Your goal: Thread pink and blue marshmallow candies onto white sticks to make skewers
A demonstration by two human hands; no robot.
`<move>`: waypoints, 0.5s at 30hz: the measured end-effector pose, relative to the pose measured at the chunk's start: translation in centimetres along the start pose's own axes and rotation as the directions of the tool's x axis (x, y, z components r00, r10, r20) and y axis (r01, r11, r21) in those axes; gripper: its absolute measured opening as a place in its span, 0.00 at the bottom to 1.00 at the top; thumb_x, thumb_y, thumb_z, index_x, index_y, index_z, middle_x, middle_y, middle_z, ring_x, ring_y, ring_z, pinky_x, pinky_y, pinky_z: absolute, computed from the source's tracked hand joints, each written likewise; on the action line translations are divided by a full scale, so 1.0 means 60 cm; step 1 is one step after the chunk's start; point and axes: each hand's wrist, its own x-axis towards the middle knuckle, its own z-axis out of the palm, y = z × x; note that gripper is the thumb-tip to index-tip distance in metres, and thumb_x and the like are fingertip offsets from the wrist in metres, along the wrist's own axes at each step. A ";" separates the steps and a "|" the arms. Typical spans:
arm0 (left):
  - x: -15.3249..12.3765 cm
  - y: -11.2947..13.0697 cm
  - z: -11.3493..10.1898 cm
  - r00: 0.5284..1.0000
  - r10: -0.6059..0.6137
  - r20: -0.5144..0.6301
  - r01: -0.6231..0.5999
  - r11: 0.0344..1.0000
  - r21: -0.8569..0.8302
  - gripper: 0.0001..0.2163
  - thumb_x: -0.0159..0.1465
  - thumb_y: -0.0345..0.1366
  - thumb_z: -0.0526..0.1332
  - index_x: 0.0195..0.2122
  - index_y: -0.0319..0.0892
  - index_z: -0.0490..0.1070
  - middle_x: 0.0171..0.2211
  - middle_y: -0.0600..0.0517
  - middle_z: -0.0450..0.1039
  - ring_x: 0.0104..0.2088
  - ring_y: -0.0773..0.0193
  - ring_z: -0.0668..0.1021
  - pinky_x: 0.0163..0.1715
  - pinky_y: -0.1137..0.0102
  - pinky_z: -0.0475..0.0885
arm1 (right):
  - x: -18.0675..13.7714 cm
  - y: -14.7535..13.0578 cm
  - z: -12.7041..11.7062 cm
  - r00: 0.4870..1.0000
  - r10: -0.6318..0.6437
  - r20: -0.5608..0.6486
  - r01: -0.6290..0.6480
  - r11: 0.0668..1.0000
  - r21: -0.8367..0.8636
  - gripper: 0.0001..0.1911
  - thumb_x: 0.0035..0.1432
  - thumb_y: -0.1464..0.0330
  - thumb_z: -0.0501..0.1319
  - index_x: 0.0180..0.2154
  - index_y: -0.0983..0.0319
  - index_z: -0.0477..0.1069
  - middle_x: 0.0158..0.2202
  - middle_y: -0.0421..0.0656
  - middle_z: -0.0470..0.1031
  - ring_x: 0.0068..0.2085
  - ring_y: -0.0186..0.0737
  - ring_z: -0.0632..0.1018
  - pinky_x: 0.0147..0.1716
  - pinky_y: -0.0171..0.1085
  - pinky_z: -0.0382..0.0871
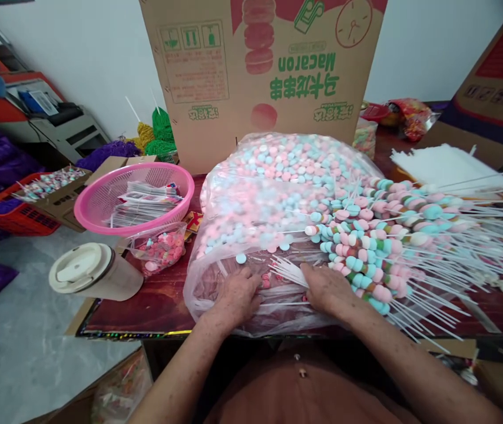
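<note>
A big clear plastic bag [216, 294] full of pink, blue and white round candies [278, 176] lies on the dark red table [154, 306]. My left hand [237, 294] rests on the bag's near edge, fingers curled down, beside a loose blue candy [241, 258]. My right hand [326, 288] is closed around a bundle of thin white sticks [287, 271]. To its right lies a heap of finished candy skewers [379, 235], sticks pointing right.
A pink basket [101, 203] holding printed packets, a small bag of red candies [161, 247] and a lidded cup [95, 274] on its side are at left. A Macaron carton [260, 65] stands behind. White sheets [450, 168] lie at right.
</note>
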 end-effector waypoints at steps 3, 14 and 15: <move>-0.022 -0.016 0.002 0.999 0.029 0.025 -0.027 0.997 -0.071 0.16 0.56 0.32 0.55 0.47 0.43 0.67 0.42 0.47 0.69 0.43 0.57 0.71 0.44 0.65 0.66 | 0.007 0.009 -0.008 1.000 0.012 0.014 -0.012 1.000 0.021 0.17 0.51 0.74 0.54 0.45 0.63 0.64 0.40 0.50 0.73 0.41 0.48 0.74 0.32 0.38 0.62; -0.006 -0.028 -0.002 0.998 -0.044 0.035 0.054 0.930 -0.363 0.13 0.51 0.30 0.56 0.38 0.43 0.71 0.31 0.53 0.71 0.32 0.62 0.72 0.34 0.70 0.65 | -0.048 0.007 -0.047 0.991 -0.109 -0.083 0.110 0.994 0.008 0.09 0.57 0.71 0.51 0.36 0.64 0.69 0.38 0.49 0.72 0.43 0.47 0.71 0.38 0.38 0.60; -0.004 -0.033 0.001 0.997 -0.073 0.031 0.079 0.908 -0.412 0.11 0.51 0.31 0.57 0.36 0.43 0.71 0.28 0.54 0.70 0.30 0.64 0.71 0.31 0.71 0.65 | -0.057 0.000 -0.041 0.992 -0.118 -0.043 0.119 0.993 0.024 0.09 0.58 0.71 0.51 0.34 0.63 0.70 0.35 0.48 0.73 0.40 0.45 0.73 0.36 0.37 0.60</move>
